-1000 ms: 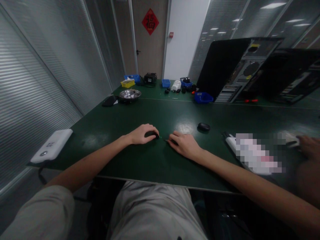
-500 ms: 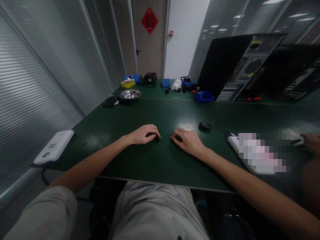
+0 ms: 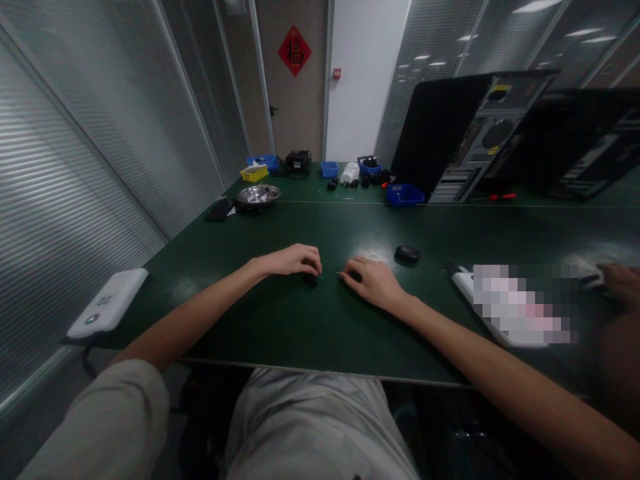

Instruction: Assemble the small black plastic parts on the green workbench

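My left hand (image 3: 301, 259) rests on the green table with its fingers bent down and closed. Its fingertips are on a small dark part (image 3: 311, 281) with a tiny green bit at its right end. What kind of part it is I cannot make out. Opposite it, my right hand (image 3: 373, 281) is closed around a thin tool whose pale tip (image 3: 339, 274) points left at the part; the hand hides most of the tool. A black computer mouse (image 3: 407, 253) lies beyond my right hand.
A white device (image 3: 107, 303) sits at the left edge. Farther back are a metal bowl (image 3: 259, 195), a blue bin (image 3: 405, 195) and a black computer case (image 3: 445, 133). At right, a white tray with blurred-out contents (image 3: 480, 313) lies near another person's hand (image 3: 620, 283).
My left hand has lifted slightly and its fingers now point more steeply down, baring more of the dark part. My right hand has barely moved. The view has shifted a little.
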`<move>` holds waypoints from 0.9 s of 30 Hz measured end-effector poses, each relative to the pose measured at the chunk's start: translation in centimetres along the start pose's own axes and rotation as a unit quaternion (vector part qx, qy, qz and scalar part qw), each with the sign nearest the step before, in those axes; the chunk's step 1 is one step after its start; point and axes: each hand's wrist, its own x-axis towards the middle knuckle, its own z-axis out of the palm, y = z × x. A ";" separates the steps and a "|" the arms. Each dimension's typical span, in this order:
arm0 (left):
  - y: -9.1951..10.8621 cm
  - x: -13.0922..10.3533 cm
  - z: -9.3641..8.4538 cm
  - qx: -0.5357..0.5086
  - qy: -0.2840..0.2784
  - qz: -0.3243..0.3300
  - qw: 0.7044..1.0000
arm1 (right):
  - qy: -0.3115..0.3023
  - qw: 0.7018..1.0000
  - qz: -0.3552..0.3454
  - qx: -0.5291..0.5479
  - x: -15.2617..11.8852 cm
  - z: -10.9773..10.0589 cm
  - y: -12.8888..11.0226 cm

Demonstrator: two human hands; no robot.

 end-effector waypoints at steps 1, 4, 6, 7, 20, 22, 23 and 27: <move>-0.2 -0.1 0.0 -0.006 0.004 -0.008 1.000 | -0.003 1.000 -0.001 0.002 0.0 -0.1 0.0; -0.6 -0.8 0.1 -0.013 0.032 -0.034 0.999 | -0.005 1.000 0.000 0.006 0.0 -0.2 -0.1; -0.7 -1.5 0.1 0.000 0.048 -0.038 0.998 | -0.005 1.000 0.002 0.005 0.0 -0.1 -0.1; -0.6 -1.9 0.1 0.010 0.050 -0.034 0.998 | -0.005 1.000 0.003 0.005 0.0 -0.1 -0.1; 2.3 -4.7 1.4 0.088 0.075 0.004 0.993 | -0.010 1.000 0.008 0.006 0.1 -0.2 -0.1; 2.0 -4.4 1.7 0.093 0.083 -0.004 0.992 | -0.008 1.000 0.007 0.009 0.1 -0.2 -0.1; 2.0 -4.3 1.8 0.096 0.080 -0.010 0.992 | -0.008 1.000 0.007 0.009 0.1 -0.2 -0.1; 2.0 -3.7 2.1 0.148 0.064 -0.026 0.987 | -0.008 1.000 0.005 0.006 0.0 -0.2 0.0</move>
